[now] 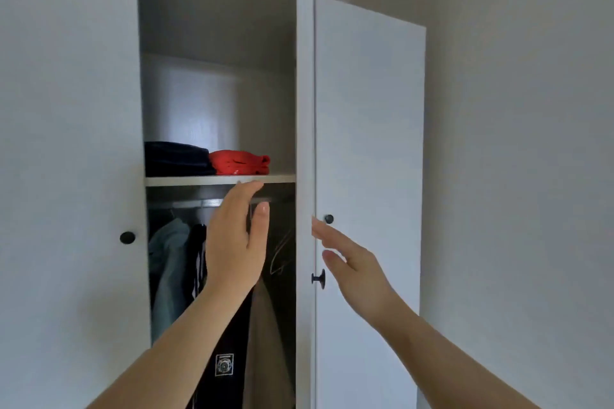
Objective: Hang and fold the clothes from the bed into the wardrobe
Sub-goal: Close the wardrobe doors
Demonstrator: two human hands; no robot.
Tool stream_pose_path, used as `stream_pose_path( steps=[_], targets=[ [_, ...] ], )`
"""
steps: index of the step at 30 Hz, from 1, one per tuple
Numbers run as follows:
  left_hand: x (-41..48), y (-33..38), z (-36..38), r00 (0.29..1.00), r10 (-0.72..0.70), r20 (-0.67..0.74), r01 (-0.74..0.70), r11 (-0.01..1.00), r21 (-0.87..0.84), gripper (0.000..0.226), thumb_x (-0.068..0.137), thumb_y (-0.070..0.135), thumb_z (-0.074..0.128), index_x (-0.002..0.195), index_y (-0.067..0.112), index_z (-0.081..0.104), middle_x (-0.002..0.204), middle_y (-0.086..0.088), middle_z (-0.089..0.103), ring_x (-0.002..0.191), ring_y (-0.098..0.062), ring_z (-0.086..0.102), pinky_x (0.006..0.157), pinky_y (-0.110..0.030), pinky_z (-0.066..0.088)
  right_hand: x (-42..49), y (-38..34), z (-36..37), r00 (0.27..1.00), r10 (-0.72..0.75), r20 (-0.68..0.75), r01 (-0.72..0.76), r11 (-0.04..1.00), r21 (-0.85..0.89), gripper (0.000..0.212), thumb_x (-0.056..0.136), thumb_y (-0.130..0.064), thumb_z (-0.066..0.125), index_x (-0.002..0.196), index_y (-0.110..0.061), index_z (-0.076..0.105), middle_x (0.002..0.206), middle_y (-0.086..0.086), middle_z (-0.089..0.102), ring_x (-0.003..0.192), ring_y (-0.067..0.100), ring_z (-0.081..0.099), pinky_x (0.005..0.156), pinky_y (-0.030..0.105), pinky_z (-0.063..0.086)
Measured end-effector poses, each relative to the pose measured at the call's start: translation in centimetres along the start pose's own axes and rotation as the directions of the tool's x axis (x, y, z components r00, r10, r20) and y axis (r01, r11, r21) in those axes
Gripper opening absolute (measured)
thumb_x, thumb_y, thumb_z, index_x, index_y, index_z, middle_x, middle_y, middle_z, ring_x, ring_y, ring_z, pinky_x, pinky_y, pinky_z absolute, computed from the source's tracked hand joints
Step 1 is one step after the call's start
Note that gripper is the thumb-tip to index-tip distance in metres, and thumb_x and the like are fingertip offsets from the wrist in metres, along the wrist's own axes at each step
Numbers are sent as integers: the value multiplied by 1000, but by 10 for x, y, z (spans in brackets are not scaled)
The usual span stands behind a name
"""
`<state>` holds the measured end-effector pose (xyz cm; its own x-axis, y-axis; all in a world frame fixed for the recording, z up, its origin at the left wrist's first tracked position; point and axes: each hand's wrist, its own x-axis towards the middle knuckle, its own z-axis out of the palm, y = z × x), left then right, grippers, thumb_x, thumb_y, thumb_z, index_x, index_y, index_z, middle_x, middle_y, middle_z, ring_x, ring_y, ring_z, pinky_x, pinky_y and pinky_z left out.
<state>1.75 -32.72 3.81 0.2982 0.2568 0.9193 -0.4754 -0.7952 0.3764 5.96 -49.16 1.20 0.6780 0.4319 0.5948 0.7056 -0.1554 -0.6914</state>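
Here, the white wardrobe (305, 76) is seen with its doors swung open. On its shelf (199, 180), a folded navy garment (176, 159) and a folded red garment (241, 163) are laid side by side, touching. Below, a pale blue garment (167, 269), a black garment with a printed patch (236, 352) and a beige garment (265, 342) are hung from the rail (186, 203). The left hand (236, 242) is raised just under the shelf edge, its fingers (247, 191) straight, with nothing held. The right hand (355, 269) is stretched toward the right door (368, 143) near its black knob (329, 219), fingers (324, 232) loosely spread, likewise empty.
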Motion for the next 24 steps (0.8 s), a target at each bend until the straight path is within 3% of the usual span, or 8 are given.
stream_pose_path(
  steps=[2, 4, 6, 8, 10, 12, 17, 24],
  targets=[
    [-3, -11, -19, 1000, 16, -10, -16, 998, 64, 62, 89, 52, 25, 134, 14, 45, 136, 2, 45, 130, -14, 37, 108, -37, 29, 6, 4, 29, 996, 6, 93, 3, 995, -95, 41, 99, -28, 39, 131, -54, 36, 123, -28, 49, 104, -12, 48, 87, -1, 31],
    [-6, -28, -38, 1000, -5, 4, 4, 985, 171, 68, 87, 54, 27, 138, 11, 39, 146, -8, 37, 138, -25, 29, 112, -50, 25, 14, 6, 58, 995, 12, 104, -4, 996, -84, 34, 97, -34, 43, 130, -43, 43, 116, -26, 52, 106, -5, 51, 89, 10, 36],
    [-6, -47, -55, 999, -18, 43, 5, 959, 285, 71, 84, 54, 33, 140, 10, 37, 149, -10, 31, 140, -27, 25, 110, -54, 26, 23, 5, 87, 993, -22, 112, 29, 998, -62, 13, 95, -31, 47, 103, -38, 55, 95, -20, 58, 89, -1, 56, 80, 12, 40],
    [-3, -68, -71, 995, -12, 99, -30, 911, 412, 75, 81, 57, 41, 141, 13, 36, 151, -10, 28, 140, -29, 24, 110, -53, 25, 36, 4, 113, 989, -53, 141, 63, 995, -73, 18, 93, -26, 52, 81, -39, 49, 78, -13, 57, 70, 1, 53, 67, 8, 40],
    [3, -95, -84, 993, -17, 120, -49, 846, 531, 76, 80, 53, 56, 143, 16, 33, 152, -12, 25, 141, -31, 22, 111, -53, 23, 54, 1, 138, 984, -27, 177, 37, 998, -56, 22, 92, -26, 56, 77, -38, 46, 75, -11, 56, 65, 1, 50, 62, 7, 41],
    [10, -122, -94, 991, -81, 106, 0, 791, 612, 81, 80, 50, 62, 146, 21, 25, 155, -8, 16, 144, -28, 11, 113, -51, 15, 71, 0, 162, 978, 5, 209, 9, 998, -66, 22, 90, -29, 57, 74, -38, 45, 78, -13, 59, 70, 3, 54, 67, 11, 44],
    [42, -195, -114, 977, -210, 31, 119, 663, 739, 104, 71, 74, 49, 147, 32, -7, 157, 0, -10, 143, -23, -14, 113, -52, -1, 120, 0, 221, 977, 67, 202, -34, 986, -164, 21, 90, -38, 53, 72, -38, 42, 82, -20, 57, 85, 7, 55, 89, 34, 44],
    [76, -273, -114, 947, -322, -7, 207, 589, 781, 116, 63, 86, 39, 142, 30, -26, 154, -1, -23, 141, -26, -23, 110, -58, -6, 178, 12, 274, 982, 115, 151, -78, 969, -233, 11, 92, -38, 48, 87, -28, 47, 78, -19, 51, 99, 15, 49, 82, 32, 34]
  ],
)
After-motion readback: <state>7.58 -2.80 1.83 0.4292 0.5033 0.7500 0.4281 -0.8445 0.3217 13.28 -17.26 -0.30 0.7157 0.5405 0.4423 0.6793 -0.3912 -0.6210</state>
